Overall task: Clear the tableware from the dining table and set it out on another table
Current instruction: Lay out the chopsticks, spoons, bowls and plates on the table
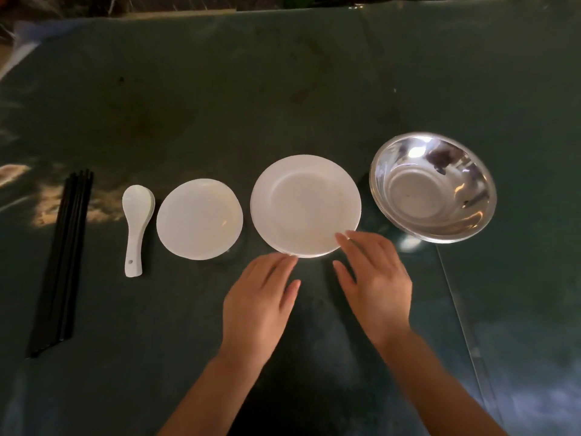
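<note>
On a dark green table (220,89) a row of tableware runs left to right: a bundle of black chopsticks (63,259), white ceramic spoons (135,225) stacked together, a white bowl (199,219), a stack of white plates (305,205) and a steel bowl (433,187). My left hand (261,303) lies flat with straight fingers, its fingertips at the near rim of the plates. My right hand (374,278) is spread, its fingertips touching the plates' near right rim. Neither hand holds anything.
A seam or edge in the table cover (456,297) runs diagonally down the right side. Patches of light fall on the left near the chopsticks. The table's far edge (188,14) lies at the top of the view.
</note>
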